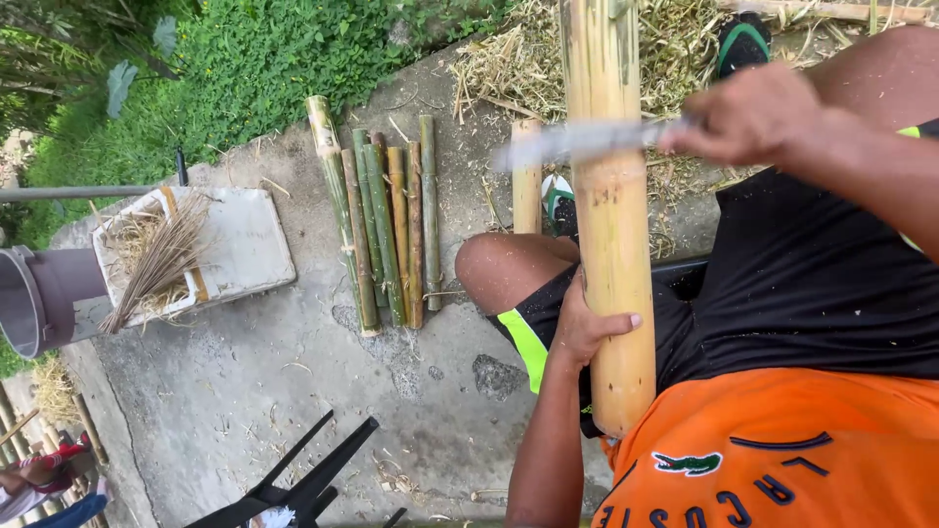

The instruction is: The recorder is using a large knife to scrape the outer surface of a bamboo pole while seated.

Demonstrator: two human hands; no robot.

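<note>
Bamboo pole (611, 210) held upright across the lap, a blade laid across it.

Bamboo pole stands between the person's knees, its lower end against the orange shirt; the left hand (585, 328) is clamped around it low down, thumb across the front, and the right hand (753, 115) is closed on the handle of a knife (577, 142) whose blurred blade crosses the pole higher up. My worry is a slip: if the blade skids off the smooth rounded surface it could run down toward the left hand or the bare knee (489, 269) just beside the pole. A loose grip could also let the pole roll. Cut bamboo sticks (383, 230) lie on the concrete ground (293, 381) nearby, with a white box (245, 244) of straw beyond.
</note>
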